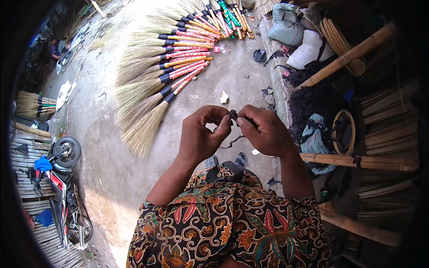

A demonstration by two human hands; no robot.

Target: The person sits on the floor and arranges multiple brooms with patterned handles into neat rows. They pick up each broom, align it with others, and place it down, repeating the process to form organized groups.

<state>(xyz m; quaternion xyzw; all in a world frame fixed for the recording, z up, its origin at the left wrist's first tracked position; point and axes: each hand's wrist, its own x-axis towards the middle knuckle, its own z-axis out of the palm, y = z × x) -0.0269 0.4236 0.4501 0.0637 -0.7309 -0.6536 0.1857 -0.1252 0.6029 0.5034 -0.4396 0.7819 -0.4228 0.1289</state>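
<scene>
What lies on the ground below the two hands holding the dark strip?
Bare concrete ground and the toes of two sandals show under the left hand and right hand pinching the dark strip. The patterned shirt hides the rest.

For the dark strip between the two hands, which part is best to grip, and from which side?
Probably the loose tail of the dark strip, taken from below. It hangs free under the hands, while the upper end is already pinched between the left hand and right hand, leaving little room there.
</scene>
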